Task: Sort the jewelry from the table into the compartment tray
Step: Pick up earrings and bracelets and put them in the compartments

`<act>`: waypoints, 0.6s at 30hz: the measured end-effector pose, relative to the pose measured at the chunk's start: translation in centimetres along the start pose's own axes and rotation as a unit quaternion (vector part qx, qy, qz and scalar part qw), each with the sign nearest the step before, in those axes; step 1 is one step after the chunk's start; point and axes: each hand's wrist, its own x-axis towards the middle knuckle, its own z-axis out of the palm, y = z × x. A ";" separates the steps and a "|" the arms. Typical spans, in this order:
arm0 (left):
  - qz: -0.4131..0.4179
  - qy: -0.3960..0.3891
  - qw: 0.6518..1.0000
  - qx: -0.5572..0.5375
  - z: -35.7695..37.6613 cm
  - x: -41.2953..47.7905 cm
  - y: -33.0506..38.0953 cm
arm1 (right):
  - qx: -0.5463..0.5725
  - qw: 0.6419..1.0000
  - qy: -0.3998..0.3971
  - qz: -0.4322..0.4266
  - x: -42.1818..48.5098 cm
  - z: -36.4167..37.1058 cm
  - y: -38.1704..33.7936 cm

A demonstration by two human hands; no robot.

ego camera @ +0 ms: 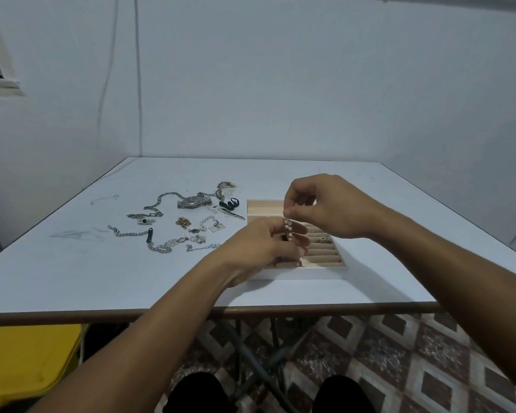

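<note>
A beige compartment tray with ring rolls sits on the white table, right of centre. Above it my right hand pinches the top of a dangling pearl earring. My left hand is just under it, fingers curled, touching the earring's lower end over the tray's left side. Whether the left hand holds something small is unclear. A ring sits in the ring rolls. Loose jewelry lies left of the tray: a silver watch, a silver chain, a chain bracelet, a gold piece.
More small pieces, black clips and a pearl bracelet lie between the pile and the tray. A yellow object stands below the table's front left. The table's front edge is near my forearms. Cables hang on the back wall.
</note>
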 end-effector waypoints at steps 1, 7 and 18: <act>0.001 -0.001 1.000 0.009 0.0 0.0 0.0 | 0.000 1.000 -0.001 0.004 -0.1 0.1 0.0; 0.003 -0.015 0.998 0.054 -0.4 0.2 0.3 | 0.003 1.000 0.004 0.025 -0.7 0.8 0.4; 0.024 0.010 0.994 0.108 -1.2 -0.1 0.4 | 0.027 0.998 0.026 0.042 -1.2 1.7 1.1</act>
